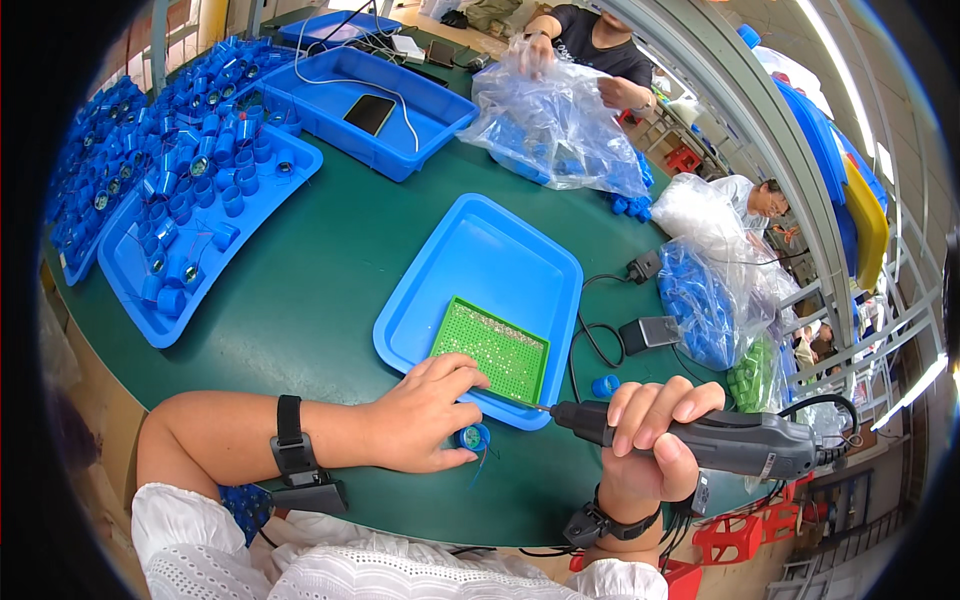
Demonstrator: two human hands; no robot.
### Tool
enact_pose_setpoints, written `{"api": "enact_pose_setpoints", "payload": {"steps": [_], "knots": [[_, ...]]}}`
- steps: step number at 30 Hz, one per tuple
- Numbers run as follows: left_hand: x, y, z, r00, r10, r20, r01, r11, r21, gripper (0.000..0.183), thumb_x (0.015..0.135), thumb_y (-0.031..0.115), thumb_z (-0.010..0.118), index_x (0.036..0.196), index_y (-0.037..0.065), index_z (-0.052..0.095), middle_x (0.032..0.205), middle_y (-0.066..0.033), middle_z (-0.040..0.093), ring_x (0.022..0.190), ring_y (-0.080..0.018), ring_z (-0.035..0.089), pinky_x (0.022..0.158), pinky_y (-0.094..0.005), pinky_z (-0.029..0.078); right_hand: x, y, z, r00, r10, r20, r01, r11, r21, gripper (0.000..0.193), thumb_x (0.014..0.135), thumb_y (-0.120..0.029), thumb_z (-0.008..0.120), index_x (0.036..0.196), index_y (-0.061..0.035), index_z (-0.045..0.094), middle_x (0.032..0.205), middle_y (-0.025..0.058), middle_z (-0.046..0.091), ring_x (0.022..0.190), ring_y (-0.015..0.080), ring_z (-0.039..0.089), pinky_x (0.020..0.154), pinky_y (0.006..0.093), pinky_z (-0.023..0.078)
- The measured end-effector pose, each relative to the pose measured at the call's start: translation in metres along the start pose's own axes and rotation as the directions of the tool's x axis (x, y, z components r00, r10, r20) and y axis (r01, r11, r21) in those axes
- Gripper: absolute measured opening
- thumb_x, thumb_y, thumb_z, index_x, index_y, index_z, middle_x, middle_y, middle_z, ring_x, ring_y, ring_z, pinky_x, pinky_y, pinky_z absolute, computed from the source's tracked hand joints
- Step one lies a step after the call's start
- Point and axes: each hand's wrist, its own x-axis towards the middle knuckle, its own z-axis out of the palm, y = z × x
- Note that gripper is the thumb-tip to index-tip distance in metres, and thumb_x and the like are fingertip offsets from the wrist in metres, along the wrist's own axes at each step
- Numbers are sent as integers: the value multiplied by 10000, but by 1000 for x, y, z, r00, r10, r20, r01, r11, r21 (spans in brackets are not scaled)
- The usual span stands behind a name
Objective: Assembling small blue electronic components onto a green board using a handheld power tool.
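My right hand (655,440) is wrapped around a dark grey electric screwdriver (745,440), which lies nearly level with its thin bit pointing left. The bit reaches over the front edge of a green perforated tray (545,372) holding many small silver screws. At the bit's tip are the index and middle fingertips of my left hand (425,412). Its thumb and lower fingers close around a small blue round cap (473,437) with thin wires, resting on the table. The green tray sits inside a blue plastic tray (410,290).
Blue trays (290,215) heaped with wired blue caps stand at the left. Behind, a blue bin (440,135) holds a phone (369,114) and cable. A co-worker handles a clear plastic bag (560,110). At right are a black adapter (648,334), a loose cap (605,386) and bagged parts (697,300).
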Motion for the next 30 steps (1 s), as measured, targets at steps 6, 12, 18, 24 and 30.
{"api": "enact_pose_setpoints", "payload": {"steps": [6,12,18,24,30], "knots": [[-4,14,-13,997,17,-80,-28,991,-129,497,610,346,772,951,45,569,1120,-174,446,1112,-371,384,902,-466,346,-5,-12,10,999,-34,-27,34,999,-3,241,717,-63,583,905,-73,434,631,61,481,507,177,496,600,329,416],[-53,65,-110,985,-35,-171,53,993,102,496,619,251,756,1025,37,570,1144,-173,463,1072,-338,431,883,-422,378,0,-5,6,994,-100,-38,103,991,84,255,704,-49,533,942,-43,445,631,59,451,484,175,460,577,330,407],[-236,120,-140,746,-639,-186,511,729,-456,240,690,56,603,915,-21,634,838,-123,628,795,-212,597,736,-303,468,-2,-16,-17,995,-99,-16,100,991,84,209,715,-69,499,923,-47,490,660,28,414,555,124,412,663,311,352],[-380,33,-40,282,-892,-353,936,337,-105,286,715,108,626,955,-47,613,847,-141,648,800,-212,624,726,-316,497,11,-8,-5,994,-82,-76,92,987,130,217,723,-70,505,936,-41,480,664,27,414,562,125,409,678,311,350],[-418,-167,47,428,-804,-414,878,478,-21,274,761,182,533,984,52,623,1008,-190,606,929,-310,594,818,-367,472,-11,-33,31,982,-38,-183,57,993,100,261,690,-49,494,950,-46,473,659,55,508,542,143,453,623,310,374]]}}
